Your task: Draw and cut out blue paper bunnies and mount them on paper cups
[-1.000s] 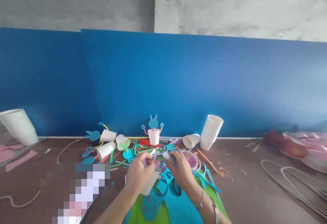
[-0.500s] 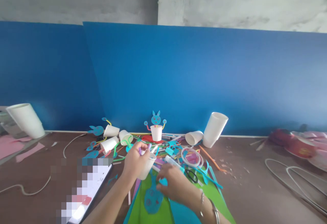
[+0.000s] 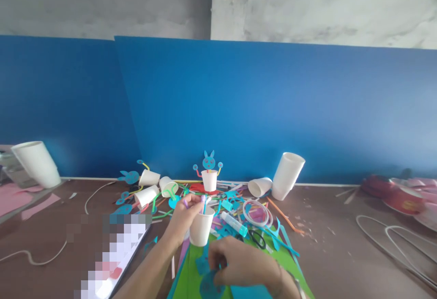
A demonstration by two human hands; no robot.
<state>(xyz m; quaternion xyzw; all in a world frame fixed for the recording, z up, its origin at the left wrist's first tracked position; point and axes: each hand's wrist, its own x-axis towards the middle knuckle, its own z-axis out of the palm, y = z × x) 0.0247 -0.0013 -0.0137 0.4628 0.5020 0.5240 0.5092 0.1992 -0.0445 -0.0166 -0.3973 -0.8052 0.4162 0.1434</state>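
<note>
A white paper cup (image 3: 201,230) stands nearly upright over the green paper, with straws at its rim. My left hand (image 3: 186,217) is closed at the cup's left side and rim, its thumb and fingers around a purple straw there. Just in front of the cup, my right hand (image 3: 239,260) pinches the edge of a blue paper rabbit head (image 3: 209,286); the fingers partly cover this cutout. Farther back, a paper-cup rabbit (image 3: 209,179) stands upright with a blue head and two straw arms.
Several paper cups (image 3: 146,196) with straws and blue cutouts lie at the left. A glue stick (image 3: 234,224), tape rolls (image 3: 256,212), black-handled scissors (image 3: 256,239) and straws crowd the middle. Stacked cups (image 3: 288,176) stand right; a phone (image 3: 126,255) lies left.
The cup has gone from tilted to more upright, moving slightly right. My right hand has lowered towards me onto the rabbit head, which has shifted downward.
</note>
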